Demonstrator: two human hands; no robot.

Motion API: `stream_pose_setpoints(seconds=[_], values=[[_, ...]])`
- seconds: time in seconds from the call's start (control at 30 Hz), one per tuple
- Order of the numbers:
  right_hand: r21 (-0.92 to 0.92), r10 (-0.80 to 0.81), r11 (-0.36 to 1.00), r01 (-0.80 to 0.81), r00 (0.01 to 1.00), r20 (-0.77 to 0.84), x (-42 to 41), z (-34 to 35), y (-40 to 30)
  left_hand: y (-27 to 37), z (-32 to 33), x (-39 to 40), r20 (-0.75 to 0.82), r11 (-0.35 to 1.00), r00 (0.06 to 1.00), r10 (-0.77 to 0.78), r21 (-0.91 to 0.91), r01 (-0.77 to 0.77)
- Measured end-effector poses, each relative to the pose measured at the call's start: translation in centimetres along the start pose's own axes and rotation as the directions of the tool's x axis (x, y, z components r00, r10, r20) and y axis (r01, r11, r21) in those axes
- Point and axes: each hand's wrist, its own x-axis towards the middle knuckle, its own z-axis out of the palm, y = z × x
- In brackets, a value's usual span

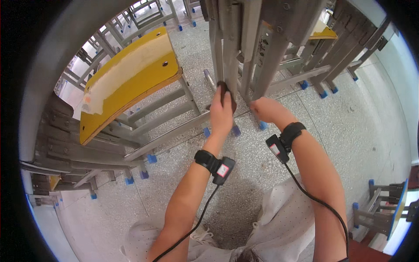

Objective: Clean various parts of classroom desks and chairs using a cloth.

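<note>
Grey metal furniture legs (231,55) with blue foot caps stand upright before me. My left hand (223,108) is on one of these legs, its fingers around a dark brown piece (233,104), perhaps a cloth or pad, against the metal. Just to the right, my right hand (266,109) is closed at the lower part of a neighbouring leg; its fingertips are partly hidden, and whether it grips the leg is unclear. A black strap with a small cabled device is on each wrist.
A chair with a yellow curved wooden board (131,85), its finish partly worn pale, stands at the left. More metal frames (294,78) stand at the right and behind. A blue-edged stool or chair (381,206) is at the lower right. The floor (248,154) is speckled terrazzo.
</note>
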Motion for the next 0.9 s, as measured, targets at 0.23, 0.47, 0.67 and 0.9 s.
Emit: stream_pose_setpoints(seconds=[0.23, 0.47, 0.67, 0.9], values=[[0.085, 0.095, 0.992, -0.095, 0.996, 0.003, -1.3, -2.6, -1.9, 3.8, -1.4, 1.9, 0.437, 0.234, 0.511, 0.740, 0.546, -0.805], [0.030, 0.089, 0.996, -0.088, 0.995, -0.036, -4.4, -3.2, 1.5, -2.4, -5.3, 0.7, 0.487, 0.142, 0.551, 0.678, 0.648, -0.748], [0.028, 0.157, 0.987, -0.159, 0.986, 0.057, -5.5, -1.7, 5.1, 3.2, -4.3, 2.9, 0.578, 0.273, 0.596, 0.557, 0.551, -0.789], [0.122, 0.102, 0.988, -0.094, 0.993, -0.063, -2.6, -0.7, 3.1, -2.9, -4.5, 0.4, 0.644, 0.220, 0.684, 0.343, 0.652, -0.725]])
